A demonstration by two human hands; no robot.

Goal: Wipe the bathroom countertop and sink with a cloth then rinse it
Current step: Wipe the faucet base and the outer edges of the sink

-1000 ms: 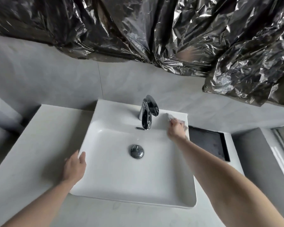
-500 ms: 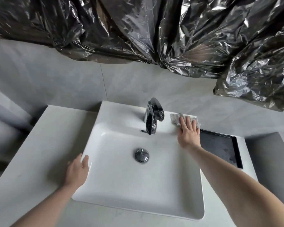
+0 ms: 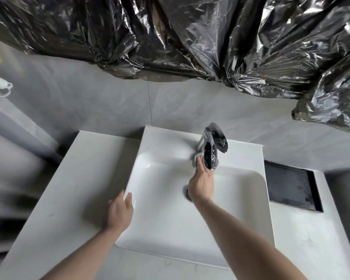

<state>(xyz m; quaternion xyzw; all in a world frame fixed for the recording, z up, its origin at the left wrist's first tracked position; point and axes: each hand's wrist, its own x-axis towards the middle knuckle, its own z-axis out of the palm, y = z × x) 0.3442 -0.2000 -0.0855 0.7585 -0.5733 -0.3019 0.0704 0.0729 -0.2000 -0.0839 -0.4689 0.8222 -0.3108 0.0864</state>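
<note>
The right hand (image 3: pixel 201 183) presses the cloth (image 3: pixel 196 160) with straight fingers, just left of the faucet (image 3: pixel 211 152). The left hand (image 3: pixel 119 214) rests open on the sink (image 3: pixel 160 229) rim.

Both bare forearms enter from six o'clock. The left hand (image 3: pixel 119 214) lies flat, fingers straight, pointing toward twelve. The right hand (image 3: pixel 201 182) reaches farther toward twelve, fingers extended, their tips hidden.

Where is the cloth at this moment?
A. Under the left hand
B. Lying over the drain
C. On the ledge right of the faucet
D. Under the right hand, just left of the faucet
D: the cloth shows at the right hand's fingertips, left of the faucet.
</note>
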